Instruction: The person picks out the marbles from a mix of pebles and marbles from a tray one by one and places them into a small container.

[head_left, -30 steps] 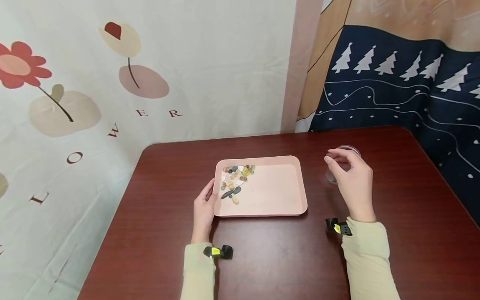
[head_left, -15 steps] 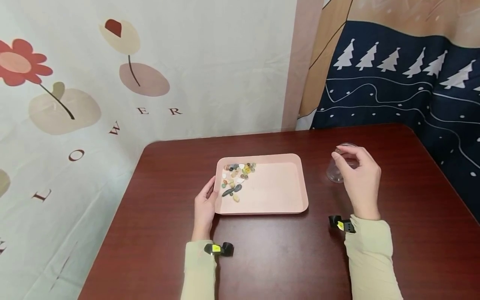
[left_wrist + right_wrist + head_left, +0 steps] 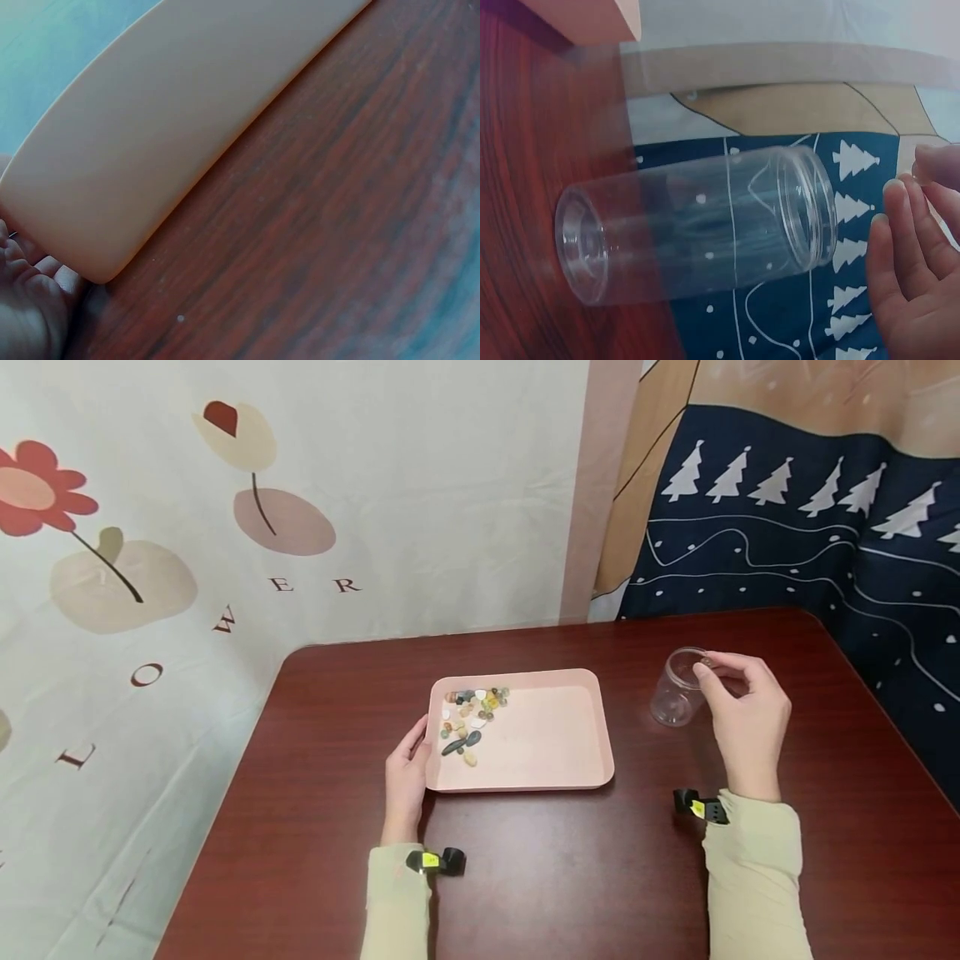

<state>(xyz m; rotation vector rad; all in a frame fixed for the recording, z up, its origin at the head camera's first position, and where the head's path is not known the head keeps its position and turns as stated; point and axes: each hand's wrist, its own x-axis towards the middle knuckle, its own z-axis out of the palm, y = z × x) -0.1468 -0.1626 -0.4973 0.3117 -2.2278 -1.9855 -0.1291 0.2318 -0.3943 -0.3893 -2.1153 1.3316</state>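
Note:
The left hand (image 3: 406,779) grips the left side of a pink tray (image 3: 555,735), its thumb by the rim; in the left wrist view the tray's outer wall (image 3: 165,127) hides most of the fingers. Colourful small stones (image 3: 465,722) lie in the tray's left part. On the right, a clear plastic jar (image 3: 670,703) stands upright without a lid. Beside its mouth, the right hand (image 3: 746,718) pinches a tiny stone (image 3: 706,662) between thumb and fingertips. Fingers mostly cover that stone in the right wrist view, where the jar (image 3: 697,225) appears sideways.
A dark red-brown wooden table (image 3: 525,868) carries everything. Behind it hang a pale flower-printed cloth (image 3: 450,510) and a navy cloth with white trees (image 3: 757,543). Each wrist wears a black camera strap.
The right hand has moved rightward from over the jar's mouth to its right side, uncovering the jar. The left hand and tray have stayed in place.

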